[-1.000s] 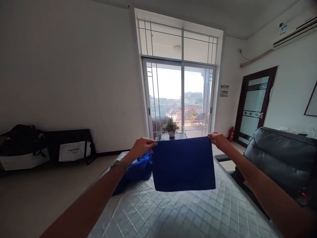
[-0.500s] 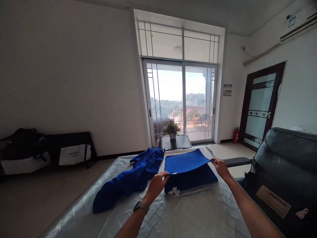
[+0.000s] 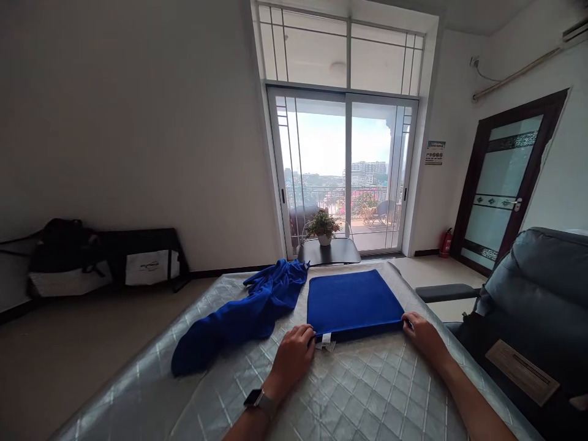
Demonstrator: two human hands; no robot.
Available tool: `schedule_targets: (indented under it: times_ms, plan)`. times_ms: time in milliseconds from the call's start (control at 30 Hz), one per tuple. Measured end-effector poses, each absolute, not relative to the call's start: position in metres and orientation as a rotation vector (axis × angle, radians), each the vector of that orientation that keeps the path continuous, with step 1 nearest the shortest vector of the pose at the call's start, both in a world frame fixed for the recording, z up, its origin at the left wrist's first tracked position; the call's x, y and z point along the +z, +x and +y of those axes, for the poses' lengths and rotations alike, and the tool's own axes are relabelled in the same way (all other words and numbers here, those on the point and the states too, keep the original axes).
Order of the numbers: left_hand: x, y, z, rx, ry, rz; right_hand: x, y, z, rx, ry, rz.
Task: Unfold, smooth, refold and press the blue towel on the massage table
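A blue cloth [image 3: 353,300], folded into a flat rectangle, lies on the silvery quilted mattress cover [image 3: 376,386]. White fabric tags [image 3: 326,339] stick out of its near edge, close to the left corner. My left hand [image 3: 295,350], with a watch [image 3: 253,398] on the wrist, has its fingers closed at the near left corner. At the near right corner, my right hand [image 3: 421,334] pinches the edge between thumb and fingers. A second blue cloth [image 3: 248,318] lies crumpled and stretched out to the left, apart from the folded one.
Beyond the far edge a potted plant [image 3: 324,229] stands on a black folding chair [image 3: 331,251], before a sliding glass door [image 3: 346,171]. A dark leather armchair [image 3: 528,306] flanks the right side. Bags [image 3: 147,268] rest along the left wall.
Both hands have come down and toward me with the near edge of the folded cloth. Its raised upper layer now lies flat over the lower one. The view has tilted downward.
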State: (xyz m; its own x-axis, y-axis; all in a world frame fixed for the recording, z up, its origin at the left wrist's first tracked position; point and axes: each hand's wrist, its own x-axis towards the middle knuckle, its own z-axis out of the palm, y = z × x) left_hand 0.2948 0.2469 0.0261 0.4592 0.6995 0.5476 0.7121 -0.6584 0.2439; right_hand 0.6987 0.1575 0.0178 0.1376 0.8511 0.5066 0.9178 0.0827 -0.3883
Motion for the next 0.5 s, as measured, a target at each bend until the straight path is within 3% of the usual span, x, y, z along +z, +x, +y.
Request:
schedule_targets:
  times_ms: [300, 500]
  plan:
    - [0.033, 0.296, 0.241, -0.914, -2.683, -1.348, 0.027, 0.692, 0.153, -0.382, -1.877, -1.812]
    - [0.025, 0.299, 0.244, -0.852, -2.829, -0.987, 0.020, 0.670, 0.166, -0.383, -1.757, -1.925]
